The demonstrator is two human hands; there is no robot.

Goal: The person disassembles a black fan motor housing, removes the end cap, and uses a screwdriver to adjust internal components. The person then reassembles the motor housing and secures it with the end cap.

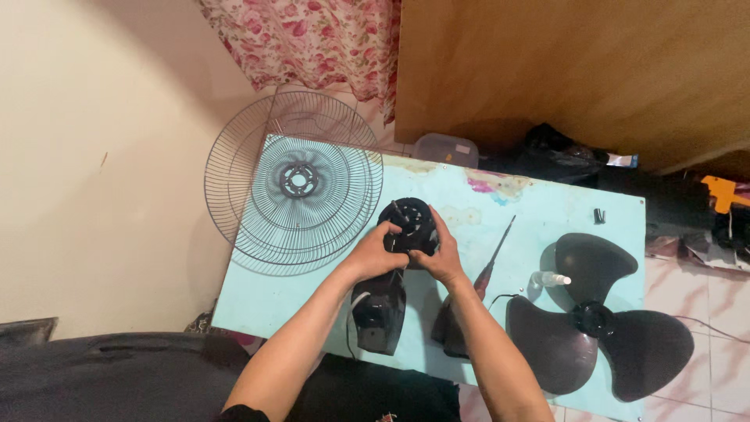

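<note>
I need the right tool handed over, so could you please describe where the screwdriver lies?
On the pale blue table, look just right of the right hand. The screwdriver lies slanted there, thin and red-handled, left of the broad black fan blade.

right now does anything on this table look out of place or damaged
The wire fan guard hangs well over the table's left edge, leaning on a second guard behind it. The tabletop's far side has worn, stained paint. Both hands, left hand and right hand, grip the black motor housing. Nothing looks spilled.
</note>
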